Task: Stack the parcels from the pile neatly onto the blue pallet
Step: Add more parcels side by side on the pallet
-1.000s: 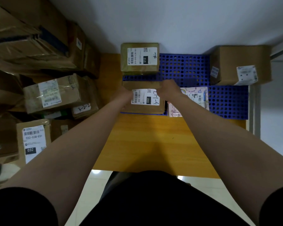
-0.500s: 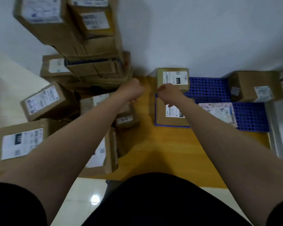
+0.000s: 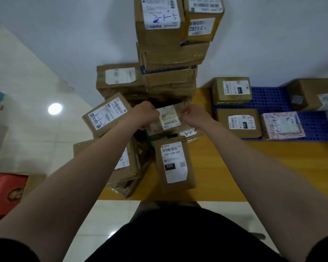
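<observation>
The blue pallet (image 3: 273,100) lies at the right on a wooden platform. On it rest an olive box (image 3: 232,90), a brown box (image 3: 239,122), a pink flat parcel (image 3: 282,125) and a larger brown box (image 3: 312,95). The pile of cardboard parcels (image 3: 169,53) rises in the middle. In front of it sits a brown parcel with a white label (image 3: 169,119). My left hand (image 3: 146,115) curls on its left edge and my right hand (image 3: 194,114) on its right edge. Its underside is hidden.
Around the held parcel lie a tilted box marked 3-2-2 (image 3: 104,114) and an upright box labelled 032 (image 3: 174,165). The wooden platform (image 3: 244,167) extends right. A red box (image 3: 6,193) sits on the white tile floor at lower left.
My view swung left from the pallet to the pile. Both hands left the brown box on the pallet and closed on a labelled parcel in the pile.
</observation>
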